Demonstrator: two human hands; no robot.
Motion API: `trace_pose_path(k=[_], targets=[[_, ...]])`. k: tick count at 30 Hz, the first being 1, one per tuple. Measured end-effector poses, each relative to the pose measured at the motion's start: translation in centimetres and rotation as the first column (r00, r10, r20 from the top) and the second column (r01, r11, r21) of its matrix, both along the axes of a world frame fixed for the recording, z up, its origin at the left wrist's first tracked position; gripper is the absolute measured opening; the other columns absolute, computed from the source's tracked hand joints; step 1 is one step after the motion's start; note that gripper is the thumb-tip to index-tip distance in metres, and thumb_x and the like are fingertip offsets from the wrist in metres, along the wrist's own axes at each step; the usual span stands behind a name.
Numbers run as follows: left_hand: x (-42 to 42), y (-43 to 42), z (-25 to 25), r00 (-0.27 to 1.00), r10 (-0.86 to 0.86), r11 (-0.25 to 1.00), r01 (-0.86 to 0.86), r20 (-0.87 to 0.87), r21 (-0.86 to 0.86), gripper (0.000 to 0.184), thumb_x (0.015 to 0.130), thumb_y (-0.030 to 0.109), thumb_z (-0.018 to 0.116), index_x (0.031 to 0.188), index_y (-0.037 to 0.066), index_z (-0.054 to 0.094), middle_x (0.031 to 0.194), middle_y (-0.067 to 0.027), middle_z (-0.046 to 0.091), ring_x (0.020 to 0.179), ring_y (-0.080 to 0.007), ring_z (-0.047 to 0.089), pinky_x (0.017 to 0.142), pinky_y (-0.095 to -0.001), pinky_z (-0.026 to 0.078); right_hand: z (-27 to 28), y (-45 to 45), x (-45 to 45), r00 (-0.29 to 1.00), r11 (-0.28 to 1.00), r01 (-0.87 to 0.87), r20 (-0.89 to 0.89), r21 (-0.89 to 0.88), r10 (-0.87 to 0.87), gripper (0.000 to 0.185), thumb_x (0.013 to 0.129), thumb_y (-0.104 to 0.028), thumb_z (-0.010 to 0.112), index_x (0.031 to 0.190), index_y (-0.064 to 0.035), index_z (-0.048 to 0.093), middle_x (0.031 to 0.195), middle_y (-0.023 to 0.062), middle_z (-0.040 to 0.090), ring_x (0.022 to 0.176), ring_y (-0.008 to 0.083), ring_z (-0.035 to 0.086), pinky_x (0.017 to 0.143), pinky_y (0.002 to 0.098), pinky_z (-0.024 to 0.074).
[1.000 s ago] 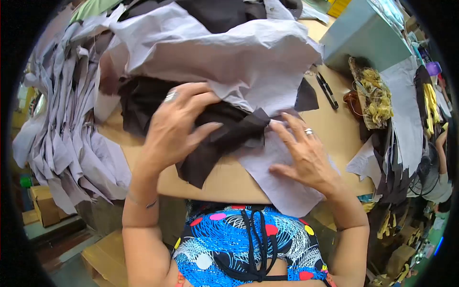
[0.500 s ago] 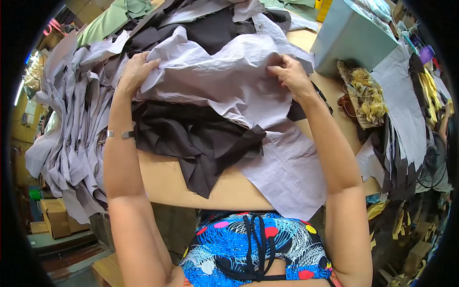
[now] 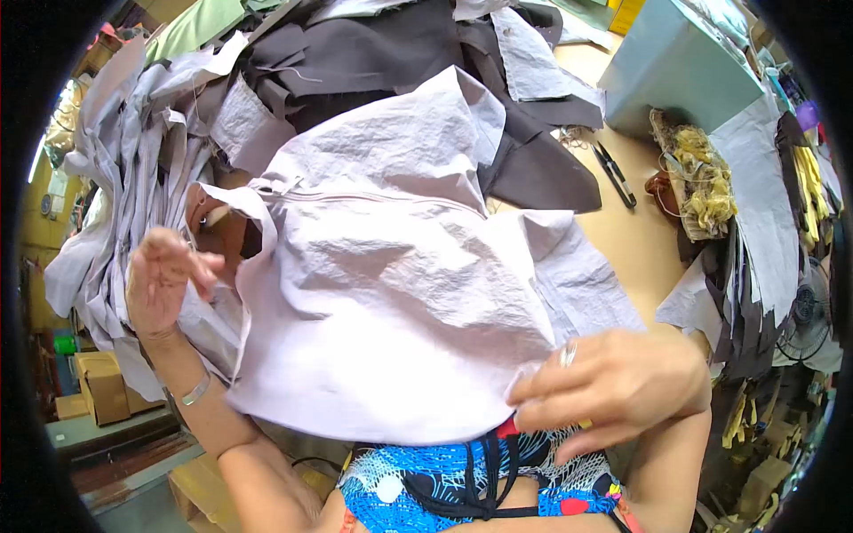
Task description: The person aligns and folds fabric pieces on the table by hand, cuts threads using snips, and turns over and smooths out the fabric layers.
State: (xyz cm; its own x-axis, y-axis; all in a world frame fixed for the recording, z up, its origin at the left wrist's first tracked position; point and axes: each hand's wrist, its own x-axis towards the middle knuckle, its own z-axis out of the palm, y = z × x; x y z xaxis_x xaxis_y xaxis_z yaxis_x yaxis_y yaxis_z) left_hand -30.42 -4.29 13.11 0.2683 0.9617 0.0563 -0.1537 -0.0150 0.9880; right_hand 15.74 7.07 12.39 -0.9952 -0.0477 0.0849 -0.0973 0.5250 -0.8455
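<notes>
Now the cloth (image 3: 382, 311) has spread out between the open, empty left hand (image 3: 162, 282) and the right hand (image 3: 622, 386), whose grip at its edge is unclear, showing the seam (image 3: 382, 199) beyond both

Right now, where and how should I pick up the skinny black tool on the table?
Try pinching the skinny black tool by its long sides, at the end nearer the person. Reach down from the side away from the dark cloth, where bare table shows. It lies flat and narrow. I can't tell if the far end is sharp, so avoid it.
</notes>
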Motion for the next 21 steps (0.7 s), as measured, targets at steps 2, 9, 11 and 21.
trace_pose_path(k=[2,9,11,21], targets=[[2.0,1.2,0.0,0.957,0.167,0.974,-0.123,-0.236,0.191,0.042,0.096,0.034,0.049,0.114,-0.004,0.051,0.111,-0.0243,0.061,0.1,-0.0306,0.061,0.089,-0.0388,0.047,-1.1,2.1,-0.8,0.957,0.937,0.185,-0.161,-0.297,-0.24,0.022,0.084,-0.024,0.064,0.091,-0.0024,0.062,0.095,0.0118,0.063,0.088,0.0293,0.061,0.077,0.038,0.0474],[8.8,7.4,-8.1,-0.102,0.406,0.913,0.095,-0.908,0.397,0.041,0.079,0.014,0.066,0.116,0.001,0.054,0.116,-0.0151,0.057,0.11,-0.0317,0.052,0.098,-0.0421,0.039,-10.4,6.7,-9.1,0.744,0.664,0.625,-0.056,0.409,-0.666,0.043,0.076,-0.019,0.067,0.114,-0.0064,0.053,0.108,0.0157,0.057,0.099,0.0348,0.058,0.085,0.0428,0.0467],[7.8,7.7,-9.7,-0.173,0.449,0.893,0.124,-0.877,0.433,0.03,0.079,0.016,0.065,0.105,0.004,0.056,0.106,-0.0132,0.058,0.104,-0.0314,0.054,0.102,-0.0444,0.035,-9.5,5.3,-9.5,0.751,0.701,0.558,0.09,0.445,-0.655,0.048,0.074,-0.014,0.064,0.119,-0.0093,0.047,0.108,0.015,0.054,0.099,0.0346,0.057,0.083,0.0447,0.0467],[9.5,6.1,3.9,-0.06,0.96,0.281,0.267,-0.275,0.922,0.016,0.089,0.013,0.057,0.101,0.003,0.057,0.093,-0.0131,0.064,0.077,-0.0277,0.062,0.071,-0.0354,0.049,2.9,9.5,-6.6,0.457,0.033,0.889,-0.879,0.457,-0.138,0.024,0.072,0.001,0.06,0.094,-0.007,0.053,0.085,0.0132,0.06,0.073,0.0294,0.062,0.063,0.0394,0.0479]])
